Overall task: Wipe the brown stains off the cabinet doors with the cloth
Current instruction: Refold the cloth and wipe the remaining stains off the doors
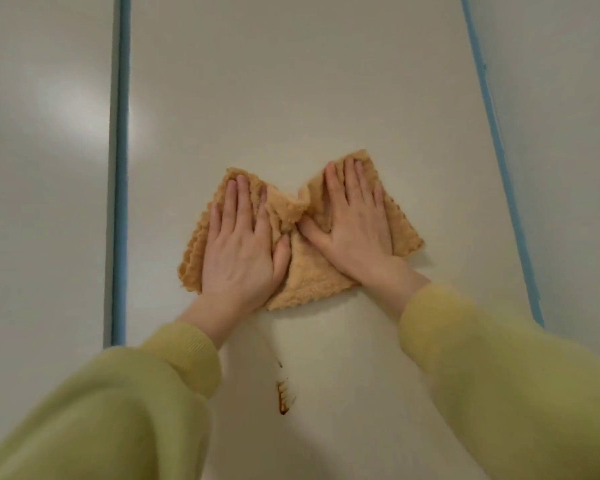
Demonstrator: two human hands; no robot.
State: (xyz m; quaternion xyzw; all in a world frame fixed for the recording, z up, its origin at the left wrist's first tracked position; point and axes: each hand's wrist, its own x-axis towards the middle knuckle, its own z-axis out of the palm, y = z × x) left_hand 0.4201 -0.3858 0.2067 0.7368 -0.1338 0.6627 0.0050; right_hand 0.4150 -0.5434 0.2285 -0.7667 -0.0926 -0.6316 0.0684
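A tan, nubbly cloth (302, 268) lies pressed flat against the pale middle cabinet door (291, 81), a little below the centre of the frame. It is bunched into a ridge at its middle and fans out to both sides.

The left hand (243, 251) rests on the left half of the cloth, palm down, fingers straight and close together, pointing toward the top of the frame, with the thumb lying along the central ridge. The right hand (354, 230) lies on the right half in the same way, fingers straight and slightly spread, thumb angled left toward the ridge. Neither hand curls round the fabric.

Both arms wear yellow-green sleeves (118, 410) that fill the lower corners.

A brown stain (284, 398) shows on the same door, below the cloth and apart from it, between the two sleeves. Blue strips (121, 168) run along the door's edges at left and right.
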